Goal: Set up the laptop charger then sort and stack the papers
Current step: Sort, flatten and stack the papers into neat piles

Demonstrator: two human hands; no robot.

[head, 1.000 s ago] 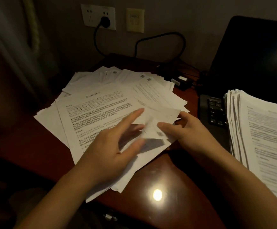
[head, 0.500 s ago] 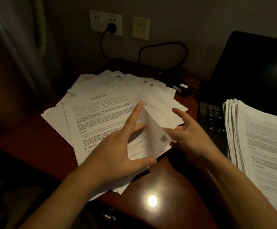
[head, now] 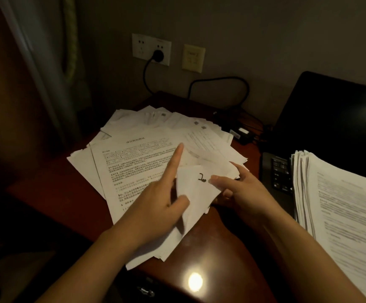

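A loose spread of printed papers (head: 138,162) covers the middle of the dark wooden desk (head: 221,254). My left hand (head: 158,206) and my right hand (head: 241,191) hold one small sheet (head: 196,191) lifted off the spread. The left thumb presses its lower edge and the index finger points straight up behind it. My right thumb and fingers pinch its right side. A neat stack of papers (head: 341,206) lies on the laptop (head: 330,132) at the right. The charger brick (head: 241,133) sits behind the spread, its plug (head: 158,55) in the wall socket.
The black cable (head: 221,80) loops along the wall behind the desk. A second wall plate (head: 193,57) is beside the socket. A curtain (head: 46,62) hangs at the left. The desk's front edge runs just below my forearms.
The small sheet has been lifted and turned up off the spread, its blank side with a small mark now facing me. Both hands rose slightly with it.
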